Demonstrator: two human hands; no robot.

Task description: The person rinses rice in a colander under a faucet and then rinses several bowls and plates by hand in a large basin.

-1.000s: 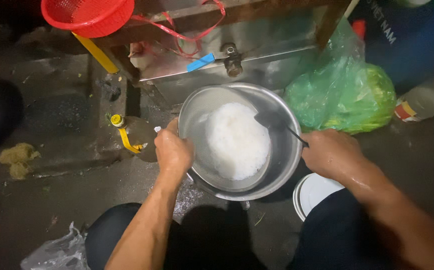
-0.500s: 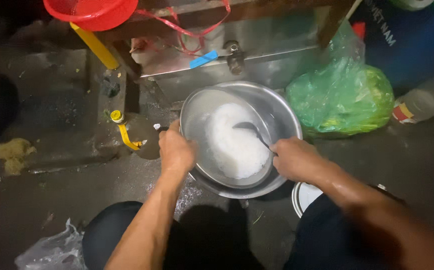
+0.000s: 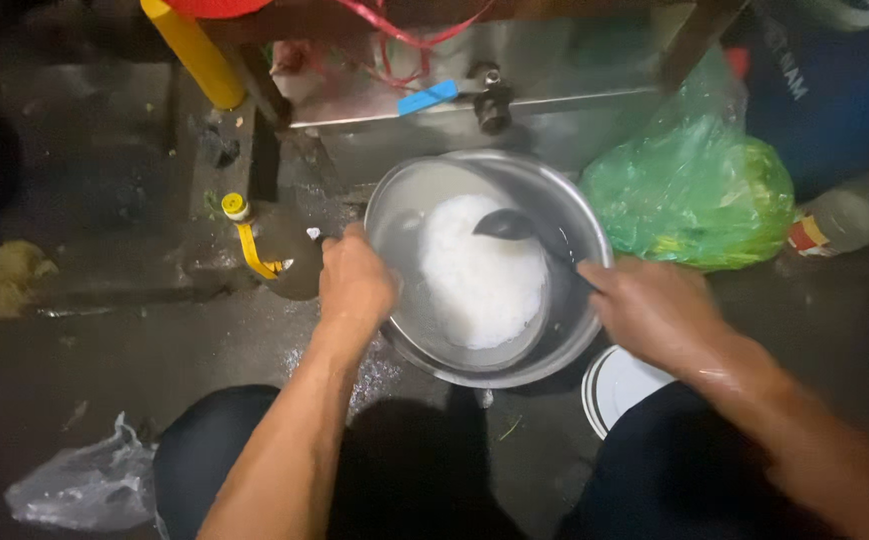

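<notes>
A large metal bowl (image 3: 555, 200) sits on the wet dark ground between my knees. Inside it lies a mound of white soaked rice (image 3: 480, 275) in cloudy water. My left hand (image 3: 355, 285) grips the bowl's left rim. My right hand (image 3: 655, 310) holds the handle of a dark ladle (image 3: 515, 226), whose scoop rests at the top of the rice mound.
A green plastic bag (image 3: 695, 195) of greens lies right of the bowl. A brown bottle with a yellow strap (image 3: 270, 255) lies to the left. A white plate (image 3: 620, 390) sits under my right wrist. A metal box with a tap (image 3: 495, 95) stands behind, and a crumpled clear bag (image 3: 85, 485) lies at the lower left.
My right hand has moved the ladle from the bowl's right edge into the rice, then back toward the upper middle. The left hand has stayed on the rim.
</notes>
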